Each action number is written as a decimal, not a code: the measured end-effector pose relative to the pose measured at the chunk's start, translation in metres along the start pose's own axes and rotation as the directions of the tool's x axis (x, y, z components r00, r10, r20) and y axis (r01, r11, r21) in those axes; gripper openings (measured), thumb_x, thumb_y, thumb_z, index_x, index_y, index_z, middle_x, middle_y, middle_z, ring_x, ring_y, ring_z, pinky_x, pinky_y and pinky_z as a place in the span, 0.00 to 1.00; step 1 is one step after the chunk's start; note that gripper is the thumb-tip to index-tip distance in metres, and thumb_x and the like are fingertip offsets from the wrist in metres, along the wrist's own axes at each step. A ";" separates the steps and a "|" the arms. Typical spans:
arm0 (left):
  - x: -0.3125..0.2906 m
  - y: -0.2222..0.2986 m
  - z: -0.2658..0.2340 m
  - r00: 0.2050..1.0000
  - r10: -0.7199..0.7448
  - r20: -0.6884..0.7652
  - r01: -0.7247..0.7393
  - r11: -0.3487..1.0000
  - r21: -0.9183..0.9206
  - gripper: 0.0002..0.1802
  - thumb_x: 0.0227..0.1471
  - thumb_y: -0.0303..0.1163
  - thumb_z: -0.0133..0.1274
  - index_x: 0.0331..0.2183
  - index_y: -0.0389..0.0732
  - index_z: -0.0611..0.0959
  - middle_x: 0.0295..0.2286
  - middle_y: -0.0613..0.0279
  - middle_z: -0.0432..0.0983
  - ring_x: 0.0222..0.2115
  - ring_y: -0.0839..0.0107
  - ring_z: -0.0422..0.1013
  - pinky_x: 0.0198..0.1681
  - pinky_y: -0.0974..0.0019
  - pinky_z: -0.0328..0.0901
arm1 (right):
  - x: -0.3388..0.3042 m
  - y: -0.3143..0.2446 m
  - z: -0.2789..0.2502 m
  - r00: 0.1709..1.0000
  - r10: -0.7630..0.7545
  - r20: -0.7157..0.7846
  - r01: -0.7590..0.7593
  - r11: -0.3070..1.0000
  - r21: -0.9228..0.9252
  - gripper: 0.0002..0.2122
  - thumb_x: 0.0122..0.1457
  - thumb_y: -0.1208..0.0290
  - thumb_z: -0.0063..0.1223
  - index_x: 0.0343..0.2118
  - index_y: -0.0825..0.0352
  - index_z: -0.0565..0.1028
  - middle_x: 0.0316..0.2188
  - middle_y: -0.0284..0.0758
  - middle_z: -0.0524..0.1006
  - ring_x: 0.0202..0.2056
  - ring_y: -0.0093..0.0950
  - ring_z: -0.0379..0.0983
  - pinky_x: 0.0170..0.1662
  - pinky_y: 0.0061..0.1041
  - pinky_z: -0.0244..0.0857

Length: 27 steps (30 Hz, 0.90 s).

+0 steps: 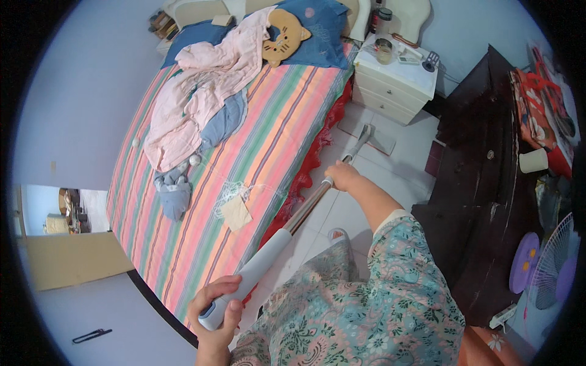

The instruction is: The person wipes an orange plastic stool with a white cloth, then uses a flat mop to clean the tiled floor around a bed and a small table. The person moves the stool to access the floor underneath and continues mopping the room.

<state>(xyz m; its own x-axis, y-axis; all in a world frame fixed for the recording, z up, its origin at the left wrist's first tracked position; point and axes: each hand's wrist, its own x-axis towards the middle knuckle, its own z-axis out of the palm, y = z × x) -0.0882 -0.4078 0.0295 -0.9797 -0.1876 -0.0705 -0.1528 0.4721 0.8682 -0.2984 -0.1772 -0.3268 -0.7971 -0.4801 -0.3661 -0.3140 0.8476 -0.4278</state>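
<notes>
A flat mop with a long white and metal handle [262, 259] runs diagonally from the lower left to the floor between the bed and the nightstand. My left hand [217, 305] is wrapped around the thick white grip near its top end. Farther down, my right hand [343, 175] closes around the metal pole. The flat mop head [381, 141] lies on the white tiles in front of the nightstand, partly under the bed's red skirt side.
The striped bed [256, 146] fills the left, with a pink blanket [201, 79] and cat-faced neck pillow [285, 38]. A white nightstand [390, 91] stands at the back. On the right are a dark wooden cabinet [470, 183] and a fan [552, 268]. My slippered foot [337, 234] is on the floor.
</notes>
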 end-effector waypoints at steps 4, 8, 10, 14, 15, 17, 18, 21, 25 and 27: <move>-0.049 -0.033 -0.053 0.996 -0.040 -0.082 0.038 0.999 -0.024 0.09 0.36 0.23 0.54 0.25 0.29 0.78 0.29 0.48 0.76 0.36 0.63 0.72 0.42 0.64 0.63 | -0.020 -0.073 0.030 0.995 -0.052 0.090 0.052 0.999 -0.005 0.05 0.46 0.70 0.51 0.29 0.58 0.74 0.35 0.32 0.74 0.43 0.35 0.64 0.48 0.33 0.61; -0.128 -0.090 -0.103 0.942 -0.118 -0.315 0.064 0.982 -0.177 0.11 0.32 0.27 0.55 0.23 0.29 0.78 0.28 0.50 0.76 0.33 0.65 0.72 0.41 0.66 0.62 | -0.028 -0.158 0.116 0.977 -0.183 0.107 0.192 0.978 -0.080 0.06 0.46 0.70 0.51 0.29 0.57 0.75 0.35 0.32 0.74 0.43 0.37 0.65 0.47 0.35 0.61; -0.161 -0.125 -0.134 0.889 -0.160 -0.429 0.101 0.982 -0.157 0.12 0.29 0.29 0.56 0.21 0.30 0.79 0.26 0.50 0.77 0.30 0.66 0.72 0.39 0.68 0.63 | -0.031 -0.201 0.156 0.955 -0.264 0.138 0.279 0.954 -0.107 0.06 0.47 0.69 0.49 0.28 0.57 0.75 0.35 0.33 0.74 0.42 0.36 0.66 0.45 0.35 0.62; -0.207 -0.184 -0.220 0.954 -0.116 -0.275 0.024 0.948 -0.316 0.10 0.29 0.26 0.56 0.22 0.31 0.81 0.25 0.54 0.77 0.29 0.69 0.73 0.37 0.70 0.64 | -0.052 -0.286 0.206 0.926 -0.306 0.221 0.350 0.916 -0.194 0.07 0.47 0.66 0.49 0.28 0.58 0.75 0.32 0.36 0.75 0.39 0.39 0.67 0.42 0.38 0.63; -0.226 -0.203 -0.239 0.968 -0.038 -0.248 -0.042 0.950 -0.309 0.09 0.32 0.24 0.55 0.24 0.32 0.81 0.26 0.55 0.77 0.30 0.70 0.73 0.37 0.70 0.65 | -0.051 -0.304 0.222 0.918 -0.333 0.218 0.378 0.900 -0.218 0.07 0.47 0.64 0.49 0.28 0.59 0.74 0.32 0.37 0.75 0.38 0.40 0.67 0.42 0.38 0.63; -0.261 -0.242 -0.276 0.984 0.013 -0.177 -0.058 0.966 -0.252 0.10 0.35 0.27 0.55 0.26 0.32 0.80 0.28 0.55 0.77 0.32 0.67 0.73 0.38 0.68 0.65 | -0.063 -0.338 0.249 0.920 -0.349 0.178 0.385 0.892 -0.237 0.09 0.49 0.60 0.48 0.28 0.60 0.75 0.31 0.38 0.75 0.38 0.42 0.67 0.41 0.40 0.63; -0.279 -0.261 -0.290 0.985 0.035 -0.168 -0.076 0.966 -0.247 0.09 0.38 0.26 0.55 0.27 0.33 0.80 0.29 0.56 0.77 0.32 0.69 0.73 0.38 0.68 0.66 | -0.070 -0.359 0.259 0.925 -0.308 0.222 0.360 0.897 -0.258 0.10 0.49 0.59 0.48 0.28 0.60 0.75 0.31 0.39 0.75 0.38 0.42 0.67 0.41 0.40 0.63; -0.237 -0.247 -0.290 0.983 -0.024 -0.183 -0.032 0.954 -0.297 0.09 0.39 0.26 0.55 0.28 0.34 0.80 0.29 0.56 0.77 0.31 0.70 0.73 0.38 0.68 0.66 | -0.032 -0.358 0.223 0.903 -0.271 0.333 0.372 0.880 -0.294 0.12 0.49 0.57 0.50 0.27 0.62 0.74 0.30 0.41 0.75 0.36 0.43 0.68 0.38 0.41 0.63; -0.237 -0.243 -0.285 0.984 0.021 -0.179 -0.082 0.937 -0.340 0.07 0.39 0.26 0.55 0.27 0.34 0.79 0.28 0.56 0.77 0.31 0.70 0.72 0.37 0.68 0.66 | -0.043 -0.342 0.230 0.894 -0.367 0.258 0.432 0.860 -0.272 0.13 0.47 0.59 0.54 0.23 0.65 0.74 0.28 0.43 0.75 0.34 0.44 0.70 0.35 0.40 0.64; -0.236 -0.244 -0.279 0.980 0.074 -0.184 -0.138 0.919 -0.369 0.07 0.39 0.26 0.55 0.26 0.35 0.79 0.28 0.56 0.77 0.31 0.70 0.72 0.37 0.68 0.66 | -0.048 -0.337 0.232 0.875 -0.427 0.231 0.477 0.842 -0.251 0.12 0.47 0.60 0.55 0.24 0.65 0.75 0.28 0.42 0.75 0.33 0.44 0.69 0.35 0.40 0.63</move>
<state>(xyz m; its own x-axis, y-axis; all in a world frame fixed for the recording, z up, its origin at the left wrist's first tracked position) 0.2167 -0.7195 -0.0287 -0.9479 -0.3070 0.0853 0.0430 0.1422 0.9889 -0.0350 -0.4924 -0.3565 -0.4441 -0.8336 -0.3285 -0.7743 0.5415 -0.3274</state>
